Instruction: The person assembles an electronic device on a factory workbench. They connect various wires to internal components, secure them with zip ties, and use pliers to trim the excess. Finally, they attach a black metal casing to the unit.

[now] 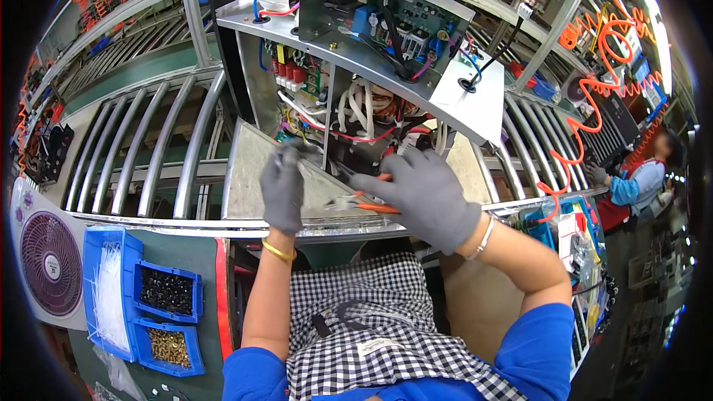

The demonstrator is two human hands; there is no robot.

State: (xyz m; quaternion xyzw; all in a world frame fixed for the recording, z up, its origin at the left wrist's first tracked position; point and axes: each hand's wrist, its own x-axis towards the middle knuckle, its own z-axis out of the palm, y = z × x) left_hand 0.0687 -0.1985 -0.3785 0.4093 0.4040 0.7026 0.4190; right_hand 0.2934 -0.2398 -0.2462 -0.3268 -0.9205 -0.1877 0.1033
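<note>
My right hand (427,197), in a grey glove, grips a pair of orange-handled pliers (377,208), whose metal jaws point left. My left hand (284,189), gloved too, has its fingers pinched together at the front of an open metal cabinet (334,52). Blur hides what is between those fingertips. Within the cabinet, white cables (360,111) bunch behind a thin upright divider, and red cylindrical parts (286,69) sit on a green board at the left. A red wire runs across the opening. The upper bay shows a circuit board (416,33) with black cables.
Metal rollers (167,145) flank the cabinet. Blue bins at lower left hold white cable ties (110,293), black small parts (167,289) and brass screws (169,345). A fan (52,263) stands beside them. A coiled orange hose (575,141) hangs at right, near another person (642,178).
</note>
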